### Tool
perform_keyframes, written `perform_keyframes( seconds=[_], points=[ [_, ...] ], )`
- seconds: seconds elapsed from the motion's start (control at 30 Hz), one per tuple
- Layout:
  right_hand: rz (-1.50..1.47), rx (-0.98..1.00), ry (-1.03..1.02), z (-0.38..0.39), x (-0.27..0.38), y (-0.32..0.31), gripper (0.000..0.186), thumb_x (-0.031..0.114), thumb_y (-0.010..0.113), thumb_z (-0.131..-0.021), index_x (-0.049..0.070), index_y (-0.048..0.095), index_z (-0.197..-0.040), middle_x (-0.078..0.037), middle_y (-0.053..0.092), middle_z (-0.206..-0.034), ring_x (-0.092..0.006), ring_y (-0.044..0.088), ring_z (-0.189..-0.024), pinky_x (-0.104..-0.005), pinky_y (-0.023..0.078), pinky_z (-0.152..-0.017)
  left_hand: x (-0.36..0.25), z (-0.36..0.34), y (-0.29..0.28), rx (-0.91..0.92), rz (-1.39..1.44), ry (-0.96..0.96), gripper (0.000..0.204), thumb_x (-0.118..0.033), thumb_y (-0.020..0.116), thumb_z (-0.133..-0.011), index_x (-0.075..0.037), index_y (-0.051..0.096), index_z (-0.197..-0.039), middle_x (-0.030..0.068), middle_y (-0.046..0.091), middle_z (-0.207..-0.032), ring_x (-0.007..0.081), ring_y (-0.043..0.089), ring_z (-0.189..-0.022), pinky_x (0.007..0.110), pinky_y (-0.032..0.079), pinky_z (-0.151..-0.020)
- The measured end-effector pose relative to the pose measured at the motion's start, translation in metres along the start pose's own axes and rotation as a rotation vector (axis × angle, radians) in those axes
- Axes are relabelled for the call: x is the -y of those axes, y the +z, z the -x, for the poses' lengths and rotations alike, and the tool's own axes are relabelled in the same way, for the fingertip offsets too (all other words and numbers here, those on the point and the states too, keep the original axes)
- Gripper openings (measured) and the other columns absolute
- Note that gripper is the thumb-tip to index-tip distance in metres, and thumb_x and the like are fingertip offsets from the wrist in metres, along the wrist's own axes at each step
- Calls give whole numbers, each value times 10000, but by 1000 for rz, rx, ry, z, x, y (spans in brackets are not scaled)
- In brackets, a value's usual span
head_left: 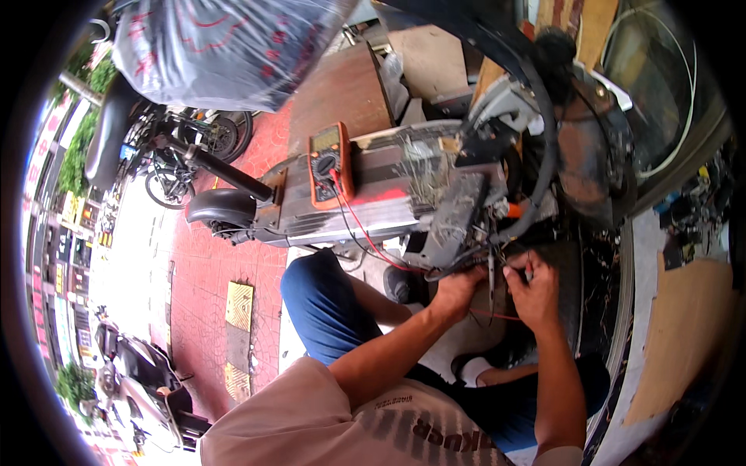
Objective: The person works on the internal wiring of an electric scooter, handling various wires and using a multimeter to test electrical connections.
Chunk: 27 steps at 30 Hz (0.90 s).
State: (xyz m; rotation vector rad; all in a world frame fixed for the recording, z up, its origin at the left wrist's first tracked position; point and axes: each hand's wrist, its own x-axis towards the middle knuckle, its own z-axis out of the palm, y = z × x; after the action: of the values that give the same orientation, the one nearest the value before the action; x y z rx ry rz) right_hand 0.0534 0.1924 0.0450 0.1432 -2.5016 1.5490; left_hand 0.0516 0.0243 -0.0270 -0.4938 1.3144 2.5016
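Observation:
An electric scooter (373,210) stands across in front of me, its grimy deck lying lengthwise. On the deck rests an orange multimeter (330,167), with a red test lead (361,229) and a black one running down toward my hands. My left hand (460,286) is closed beside the scooter's black cables (466,258); what its fingers grip is hidden. Just to its right, my right hand (535,286) pinches thin wires (505,260) coming from the scooter's front end. A slim pointed tool or probe (491,272) shows between the hands, too small to identify. Below them passes a thin red wire (497,315).
A large grey plastic bag (225,50) hangs over the upper left. Behind the deck leans a brown board (342,89). Cardboard (684,334) and loose parts lie at right. Red paving (206,287) and parked motorbikes (144,380) are on the left.

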Motion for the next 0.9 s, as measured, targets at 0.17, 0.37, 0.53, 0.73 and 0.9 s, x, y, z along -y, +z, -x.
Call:
perform_keyframes(
  seconds=[0.17, 0.37, 0.53, 0.73, 0.9],
  points=[
    [32, 16, -23, 2, -1, 2, 133, 59, 746, -839, 20, 620, -842, -138, 623, -734, -287, 553, -639, -394, 457, -624, -12, 10, 10, 12, -88, 34, 264, -73, 720, -913, -3, 709, -1168, 77, 722, -1106, 183, 666, -1005, 316, 535, -904],
    [42, 10, -58, 2, 8, 0, 119, 25, 733, -827, 15, 616, -840, -113, 644, -754, -245, 554, -640, -367, 464, -620, -6, 3, 8, 0, -151, 51, 224, -75, 742, -883, -6, 733, -1097, 66, 723, -1050, 178, 661, -944, 322, 545, -858],
    [75, 9, -128, 1, 13, 4, 125, 5, 729, -810, 14, 609, -844, -111, 652, -774, -256, 555, -637, -365, 469, -619, 7, -5, 0, 46, -119, 153, 225, -46, 731, -889, -12, 734, -1112, 56, 728, -1064, 166, 663, -937, 314, 548, -863],
    [55, 1, -30, 5, -1, 8, 121, 36, 743, -816, 18, 629, -851, -111, 666, -780, -250, 580, -651, -370, 473, -626, -1, 0, 2, 70, -112, 51, 184, -35, 679, -924, -35, 714, -1105, 51, 729, -1014, 182, 690, -901, 348, 588, -806],
    [-87, 9, 110, 6, -27, 11, 137, 74, 774, -826, 25, 655, -874, -100, 676, -781, -213, 583, -673, -356, 478, -651, -16, 6, 9, 44, 12, -68, 230, -64, 709, -884, -33, 732, -1111, 76, 733, -1037, 200, 694, -907, 334, 582, -836]
  ],
)
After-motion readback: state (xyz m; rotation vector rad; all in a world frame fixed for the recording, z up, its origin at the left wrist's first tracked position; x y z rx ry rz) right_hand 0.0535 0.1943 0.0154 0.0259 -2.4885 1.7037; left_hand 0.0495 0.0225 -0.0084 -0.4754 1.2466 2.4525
